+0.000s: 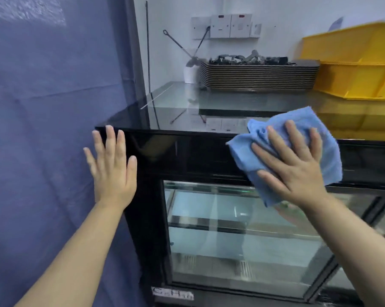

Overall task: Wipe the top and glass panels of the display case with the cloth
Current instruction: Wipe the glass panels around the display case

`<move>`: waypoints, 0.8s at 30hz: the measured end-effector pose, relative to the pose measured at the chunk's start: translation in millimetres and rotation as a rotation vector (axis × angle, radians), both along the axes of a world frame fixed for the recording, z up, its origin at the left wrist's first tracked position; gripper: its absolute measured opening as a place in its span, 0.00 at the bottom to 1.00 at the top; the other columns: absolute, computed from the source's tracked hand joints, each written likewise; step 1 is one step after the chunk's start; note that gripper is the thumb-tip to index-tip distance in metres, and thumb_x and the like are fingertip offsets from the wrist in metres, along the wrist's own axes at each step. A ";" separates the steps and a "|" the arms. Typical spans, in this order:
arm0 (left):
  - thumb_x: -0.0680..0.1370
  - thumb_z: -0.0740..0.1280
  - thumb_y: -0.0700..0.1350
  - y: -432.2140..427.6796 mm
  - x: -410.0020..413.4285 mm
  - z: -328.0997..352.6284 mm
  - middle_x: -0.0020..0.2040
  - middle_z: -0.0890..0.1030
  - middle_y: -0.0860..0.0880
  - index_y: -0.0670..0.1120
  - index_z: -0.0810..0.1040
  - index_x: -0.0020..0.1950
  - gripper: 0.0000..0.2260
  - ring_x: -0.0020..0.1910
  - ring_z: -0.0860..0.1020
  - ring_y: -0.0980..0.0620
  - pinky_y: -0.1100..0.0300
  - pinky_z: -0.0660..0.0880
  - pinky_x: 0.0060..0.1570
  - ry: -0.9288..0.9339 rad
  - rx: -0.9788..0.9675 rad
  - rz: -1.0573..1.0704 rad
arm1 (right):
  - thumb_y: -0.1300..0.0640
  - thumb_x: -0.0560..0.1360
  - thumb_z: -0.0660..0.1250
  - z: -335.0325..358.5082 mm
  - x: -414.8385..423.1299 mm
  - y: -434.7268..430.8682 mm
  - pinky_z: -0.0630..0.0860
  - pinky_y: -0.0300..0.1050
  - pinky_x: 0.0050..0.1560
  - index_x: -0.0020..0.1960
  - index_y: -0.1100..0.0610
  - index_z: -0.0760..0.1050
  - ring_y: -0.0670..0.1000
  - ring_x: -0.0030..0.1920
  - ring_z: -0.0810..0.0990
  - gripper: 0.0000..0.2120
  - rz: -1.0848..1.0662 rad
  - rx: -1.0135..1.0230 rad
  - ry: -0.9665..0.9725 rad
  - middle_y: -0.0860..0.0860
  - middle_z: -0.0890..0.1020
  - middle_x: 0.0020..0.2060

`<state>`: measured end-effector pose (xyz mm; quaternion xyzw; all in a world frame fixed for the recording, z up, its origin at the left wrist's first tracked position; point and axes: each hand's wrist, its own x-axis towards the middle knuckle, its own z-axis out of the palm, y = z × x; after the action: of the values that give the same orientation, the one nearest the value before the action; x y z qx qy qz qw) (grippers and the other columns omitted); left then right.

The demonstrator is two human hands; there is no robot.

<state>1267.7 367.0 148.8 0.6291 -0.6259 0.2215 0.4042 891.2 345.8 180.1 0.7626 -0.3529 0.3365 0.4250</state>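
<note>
Display case, wipe in progress: we press a cloth to the upper front band.

Case [209,156], black frame, fills our view from 9 to 3 o'clock; its top [176,114] shows clear reflections and no streaks we can see, so we judge it likely done, unconfirmed. Glass panels [231,240] at 6 o'clock look untouched by our cloth; we judge most wiping remains. Trays [258,74] and yellow bins [353,63] at 1 o'clock. Cloth [315,129], blue, crumpled, at 3 o'clock, lies under our right hand [293,165], fingers spread flat upon it. Left hand [111,165], at 9 o'clock, open wide, empty, at the case's corner.
</note>
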 end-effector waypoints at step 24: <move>0.82 0.49 0.46 -50.4 20.0 -30.4 0.78 0.42 0.44 0.43 0.46 0.77 0.24 0.75 0.36 0.48 0.43 0.38 0.73 -0.086 -0.420 -0.296 | 0.40 0.79 0.56 -44.5 181.3 -19.0 0.52 0.66 0.71 0.74 0.44 0.61 0.62 0.74 0.56 0.25 -0.170 -0.229 -0.208 0.52 0.58 0.74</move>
<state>1287.7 316.6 118.4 0.4228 -0.6680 0.3116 0.5273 1072.5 326.8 135.5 0.6378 -0.4176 0.4145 0.4970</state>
